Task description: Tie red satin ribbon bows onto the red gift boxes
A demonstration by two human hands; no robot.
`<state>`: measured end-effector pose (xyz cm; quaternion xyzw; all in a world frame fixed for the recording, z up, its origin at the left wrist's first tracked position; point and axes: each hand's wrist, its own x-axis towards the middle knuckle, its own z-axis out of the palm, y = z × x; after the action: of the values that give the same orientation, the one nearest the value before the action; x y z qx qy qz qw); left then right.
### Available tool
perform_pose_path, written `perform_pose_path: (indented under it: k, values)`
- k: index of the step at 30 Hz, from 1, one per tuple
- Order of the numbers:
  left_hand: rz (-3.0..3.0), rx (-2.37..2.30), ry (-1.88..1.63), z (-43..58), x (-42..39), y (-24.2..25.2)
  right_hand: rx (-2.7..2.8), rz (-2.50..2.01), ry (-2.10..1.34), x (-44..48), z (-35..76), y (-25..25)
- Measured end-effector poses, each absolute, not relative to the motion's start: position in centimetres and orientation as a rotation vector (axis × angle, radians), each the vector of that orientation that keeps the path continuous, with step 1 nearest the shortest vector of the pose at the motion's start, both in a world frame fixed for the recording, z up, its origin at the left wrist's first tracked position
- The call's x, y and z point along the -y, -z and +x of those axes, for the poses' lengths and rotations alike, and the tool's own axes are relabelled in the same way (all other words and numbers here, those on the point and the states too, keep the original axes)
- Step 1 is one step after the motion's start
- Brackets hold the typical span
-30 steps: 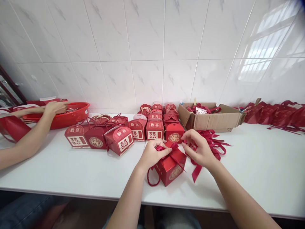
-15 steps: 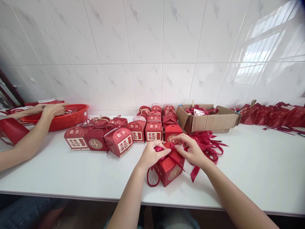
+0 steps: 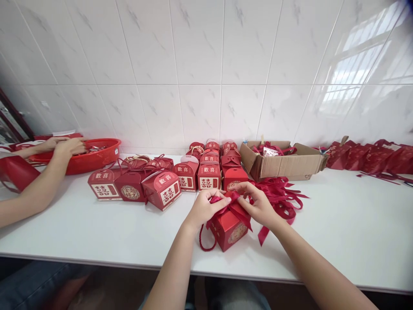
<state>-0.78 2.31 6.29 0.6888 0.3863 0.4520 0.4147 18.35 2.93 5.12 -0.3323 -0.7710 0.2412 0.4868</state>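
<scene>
A red gift box (image 3: 232, 230) with a round gold print stands before me near the table's front edge. Across its top lies a dark red ribbon (image 3: 238, 210), looped like a bow, its tails hanging over the front. My left hand (image 3: 206, 206) pinches the ribbon's left loop between thumb and fingers. On the other side, my right hand (image 3: 254, 206) has its fingers closed on the ribbon by the knot, partly hiding it. A twisted cord handle (image 3: 207, 243) droops at the box's left side. Loose ribbons (image 3: 282, 200) lie piled just beyond my right hand.
Several finished-looking red boxes (image 3: 134, 187) stand left of centre, with more boxes (image 3: 209, 172) in rows behind. A cardboard carton (image 3: 287, 165) holds red items. Another person's hands (image 3: 69, 145) reach into a red basin (image 3: 97, 161). Red bags (image 3: 371, 157) line the back right.
The ribbon loop under my left hand is fuller and the bow spreads wider over the box top. My hands stay in nearly the same place. The view has shifted slightly.
</scene>
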Motion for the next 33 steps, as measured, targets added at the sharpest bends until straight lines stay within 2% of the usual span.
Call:
perform_pose_path:
  k: [7, 17, 28, 33]
  values:
    - [1.590, -0.937, -1.147, -1.0, -2.2, -6.6, 1.818, -0.865, -0.593, -2.8, 18.4, -5.2]
    - [1.584, -0.964, -1.178, -1.0, -2.5, -6.1, 1.757, -0.700, -1.015, -2.4, 19.2, -5.6]
    - [1.674, -0.995, -1.143, -0.9, -2.4, -6.0, 1.878, -0.901, -0.782, -2.1, 17.9, -5.8]
    - [1.669, -1.018, -1.167, -0.8, -2.5, -6.0, 1.893, -0.928, -0.840, -2.0, 17.6, -5.8]
